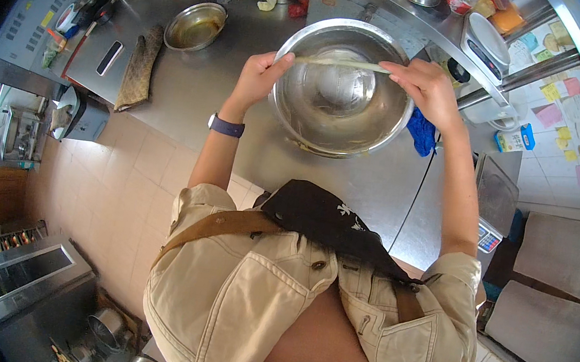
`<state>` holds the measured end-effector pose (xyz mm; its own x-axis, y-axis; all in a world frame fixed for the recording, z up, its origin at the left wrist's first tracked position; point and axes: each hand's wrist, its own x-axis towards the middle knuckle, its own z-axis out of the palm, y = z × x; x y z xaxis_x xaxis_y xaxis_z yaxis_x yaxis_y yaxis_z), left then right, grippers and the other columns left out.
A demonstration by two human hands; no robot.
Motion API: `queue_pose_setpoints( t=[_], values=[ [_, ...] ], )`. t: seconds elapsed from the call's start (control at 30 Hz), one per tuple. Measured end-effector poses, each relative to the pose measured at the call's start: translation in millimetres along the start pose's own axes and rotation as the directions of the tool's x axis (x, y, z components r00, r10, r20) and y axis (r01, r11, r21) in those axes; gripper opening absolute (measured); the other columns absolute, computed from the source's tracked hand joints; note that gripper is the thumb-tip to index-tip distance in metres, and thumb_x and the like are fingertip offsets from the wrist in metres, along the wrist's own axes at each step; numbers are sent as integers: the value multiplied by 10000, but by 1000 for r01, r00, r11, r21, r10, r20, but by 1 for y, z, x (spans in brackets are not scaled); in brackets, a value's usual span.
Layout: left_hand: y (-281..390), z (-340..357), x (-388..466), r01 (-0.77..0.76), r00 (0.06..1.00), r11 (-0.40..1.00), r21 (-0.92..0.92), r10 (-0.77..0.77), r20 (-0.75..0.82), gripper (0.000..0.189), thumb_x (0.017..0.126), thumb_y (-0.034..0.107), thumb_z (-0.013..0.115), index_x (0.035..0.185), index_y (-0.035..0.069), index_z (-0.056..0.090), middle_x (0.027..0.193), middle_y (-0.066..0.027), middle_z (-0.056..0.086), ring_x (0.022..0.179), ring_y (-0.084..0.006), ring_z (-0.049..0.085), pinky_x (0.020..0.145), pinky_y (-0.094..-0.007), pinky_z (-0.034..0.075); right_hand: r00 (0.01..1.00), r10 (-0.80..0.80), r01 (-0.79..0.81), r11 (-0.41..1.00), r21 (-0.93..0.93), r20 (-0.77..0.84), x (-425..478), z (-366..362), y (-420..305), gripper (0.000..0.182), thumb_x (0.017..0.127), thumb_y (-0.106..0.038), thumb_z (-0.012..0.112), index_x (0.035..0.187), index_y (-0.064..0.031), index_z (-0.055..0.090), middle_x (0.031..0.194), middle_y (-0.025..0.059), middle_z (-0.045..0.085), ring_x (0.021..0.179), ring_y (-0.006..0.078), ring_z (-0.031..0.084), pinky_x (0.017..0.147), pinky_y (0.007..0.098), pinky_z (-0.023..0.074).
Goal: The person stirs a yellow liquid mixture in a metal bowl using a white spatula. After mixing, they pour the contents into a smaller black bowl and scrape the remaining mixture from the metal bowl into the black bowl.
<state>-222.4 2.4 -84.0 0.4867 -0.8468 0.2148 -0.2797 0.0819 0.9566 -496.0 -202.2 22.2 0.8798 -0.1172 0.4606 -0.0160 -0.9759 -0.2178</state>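
A large stainless steel mixing bowl [313,129] rests on the metal worktop, with pale smears on its inner wall. Over its far half, a thin pale greenish strip [339,63] stretches from one hand to the other; its material cannot be made out. My left hand [266,76], at the bowl's left rim, pinches one end between thumb and fingers. At the upper right of the bowl, my right hand [425,86] grips the other end. A blue cloth [422,132] lies against the bowl's right side, below my right hand.
On the worktop [191,98] to the left are a smaller metal bowl [196,27], an oven mitt [140,67] and a phone [110,58]. A metal shelf holding a white kitchen scale [485,45] overhangs the back right. Another scale [494,195] stands right of my right forearm.
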Motion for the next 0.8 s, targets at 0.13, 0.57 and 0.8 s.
queue_pose_setpoints(
  t=[0.13, 0.57, 0.8],
  values=[
    [4, 9, 7, -89, 996, 996, 11, 89, 3, 332, 1007, 274, 626, 875, -27, 666, 754, 59, 570, 705, -49, 461, 620, -248, 420, 979, -139, 156, 982, -107, 146, 19, -20, -6, 279, 858, -174, 697, 1127, -217, 760, 703, 28, 526, 687, 214, 535, 687, 340, 386],
    [16, 12, 22, -382, 882, 897, 221, 425, -204, 178, 918, 127, 700, 881, -46, 702, 1162, -162, 719, 946, -233, 706, 808, -292, 523, 975, 40, 60, 900, -431, 220, 8, -47, -33, 243, 868, -206, 691, 1099, -222, 764, 715, 33, 624, 684, 223, 588, 679, 353, 414],
    [13, -2, 20, -404, 819, 871, 280, 481, -312, 209, 896, 83, 692, 753, -61, 641, 1194, -152, 714, 968, -198, 703, 797, -275, 515, 961, 276, -252, 855, -454, -14, -36, -5, 23, 324, 924, -197, 630, 1225, -291, 703, 784, 106, 678, 668, 314, 657, 605, 434, 527]
  ],
)
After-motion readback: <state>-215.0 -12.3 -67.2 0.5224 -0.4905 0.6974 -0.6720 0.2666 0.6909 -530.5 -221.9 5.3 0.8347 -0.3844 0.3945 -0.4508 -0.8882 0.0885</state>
